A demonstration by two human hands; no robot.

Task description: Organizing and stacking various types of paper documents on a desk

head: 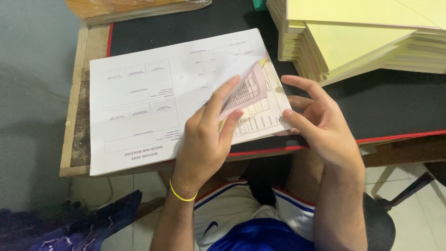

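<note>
left hand (204, 139) lifting sheet corner (246, 81), right hand (320, 123) spread

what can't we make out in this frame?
Head view:
- Lifted sheet corners: motion-blurred; sheet count unclear.
- Left hand: palm side turned away, grip unseen.
- Right hand: fingertips partly under the form pad.
- Yellow paper stack: cut off by top and right edges.

Single head-worn view, tilted steeply down from above the desk

Looks over the near desk edge (325, 142) from close range, facing forward and down; takes in both hands, left hand (204, 135) and right hand (320, 123), mid-frame, own lap and floor along the bottom, paper stacks (362, 42) cut off at the top right; no second view to share anything with
</note>
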